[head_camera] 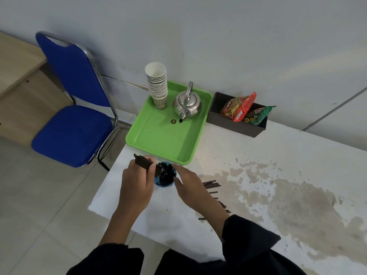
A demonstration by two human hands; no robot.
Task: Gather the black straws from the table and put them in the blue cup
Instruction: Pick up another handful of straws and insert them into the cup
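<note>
My left hand (137,183) fingers grip a bundle of thin black plastic straws (144,162) over the small round blue cup (165,184), which is already stuffed with straws; my right hand (188,187) fingers rest relaxed beside its rim.

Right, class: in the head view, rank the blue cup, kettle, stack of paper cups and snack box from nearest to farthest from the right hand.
From the right hand:
1. Blue cup, touching it, left.
2. Kettle, on the green tray beyond.
3. Stack of paper cups, tray's far-left corner.
4. Snack box, far right by the wall; close to the stack, hard to separate.

The snack packets (243,109) and paper cups (157,86) carry print too blurred to read
</note>
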